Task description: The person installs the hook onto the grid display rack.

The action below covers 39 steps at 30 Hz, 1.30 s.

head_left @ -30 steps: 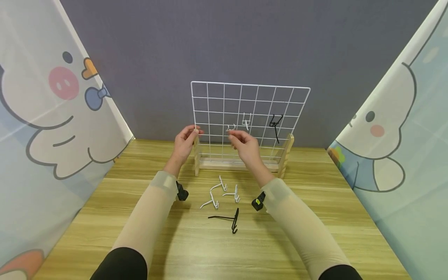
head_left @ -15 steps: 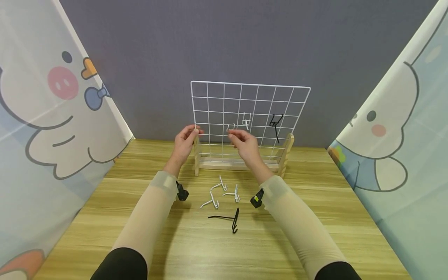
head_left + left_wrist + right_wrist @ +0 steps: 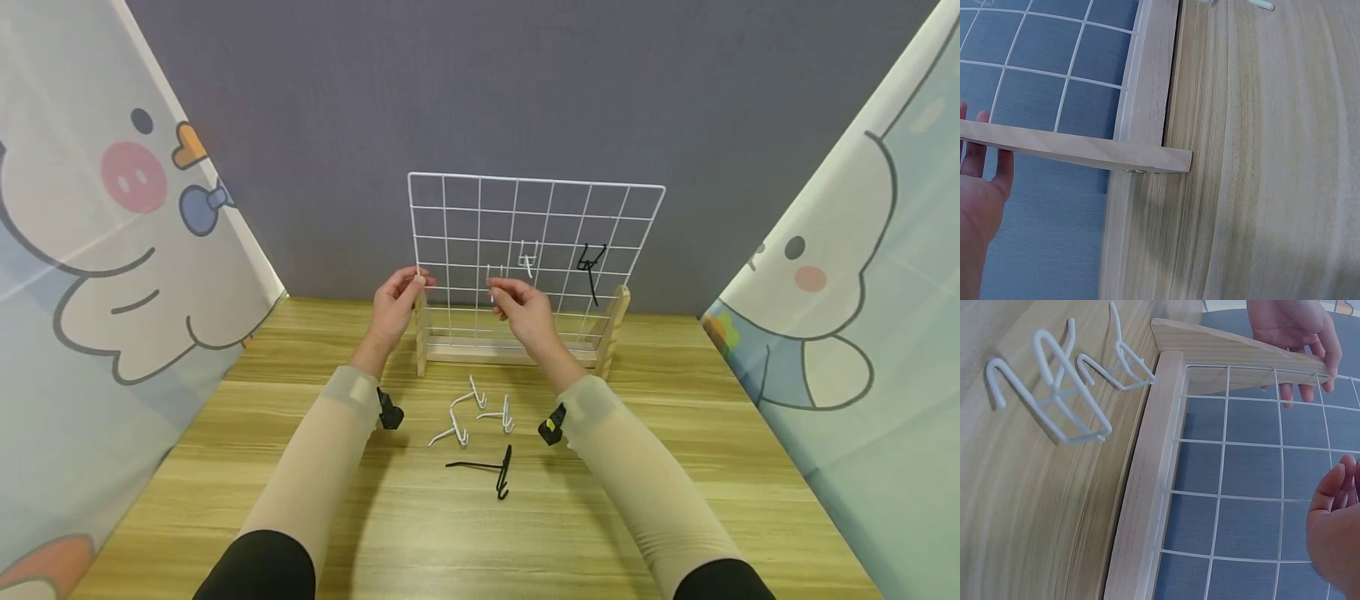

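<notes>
Grey wall (image 3: pixel 525 100) backs the grid (image 3: pixel 480 210). Left hand (image 3: pixel 397 302) grips its wooden side (image 3: pixel 422 337); right hand (image 3: pixel 527 310) pinches, apparently, a white hook (image 3: pixel 489 274).

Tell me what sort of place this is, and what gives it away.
Probably a small, screened-off indoor workspace: a wood-grain tabletop lies before a plain grey backdrop, with cartoon-printed panels flanking it on both sides.

A white square-mesh grid panel (image 3: pixel 537 180) of smooth, coated-looking metal wire meets a matt, pale wooden stand (image 3: pixel 480 354); white bent-wire hooks (image 3: pixel 1056 395) look equally smooth, a yellow-brown wood-grain tabletop (image 3: pixel 420 533) softly glossy, the grey cloth-like backdrop (image 3: pixel 525 100) matt.
</notes>
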Available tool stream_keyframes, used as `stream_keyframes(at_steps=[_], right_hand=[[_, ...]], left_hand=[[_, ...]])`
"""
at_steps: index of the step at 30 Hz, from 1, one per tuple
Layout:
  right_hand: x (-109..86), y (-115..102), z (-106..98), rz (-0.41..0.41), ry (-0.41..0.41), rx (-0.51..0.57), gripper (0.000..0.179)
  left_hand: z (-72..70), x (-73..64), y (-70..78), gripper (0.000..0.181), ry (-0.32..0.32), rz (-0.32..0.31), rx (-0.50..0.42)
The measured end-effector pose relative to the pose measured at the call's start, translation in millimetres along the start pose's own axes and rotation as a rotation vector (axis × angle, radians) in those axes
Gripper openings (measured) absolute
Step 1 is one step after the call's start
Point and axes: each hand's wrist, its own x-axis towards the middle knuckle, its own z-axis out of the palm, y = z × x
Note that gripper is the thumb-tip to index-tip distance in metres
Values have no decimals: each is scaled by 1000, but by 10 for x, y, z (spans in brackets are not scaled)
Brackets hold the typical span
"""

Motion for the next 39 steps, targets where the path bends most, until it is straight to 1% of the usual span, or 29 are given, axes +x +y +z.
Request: stream_keyframes(at_steps=[4,9,14,26,34,39], right_hand=[[-2,5,-6,1,4,-6,34],[-13,4,-12,6,0,2,34],[-11,22,-25,3,7,16,31],[-77,35,-102,5,16,-7,27],[-204,49,-190,3,-5,-27,30],[-315,91,-289,11,-41,-85,31]], left_hand=[[-2,-8,15,26,-2,-10,12],[-12,-10,15,31,-6,-10,30],[-4,-9,16,33,-8,-2,15],[2,-2,0,32,0,0,-4],[-6,-13,17,34,1,-4,4],[-5,-10,23,33,-6,-8,3]])
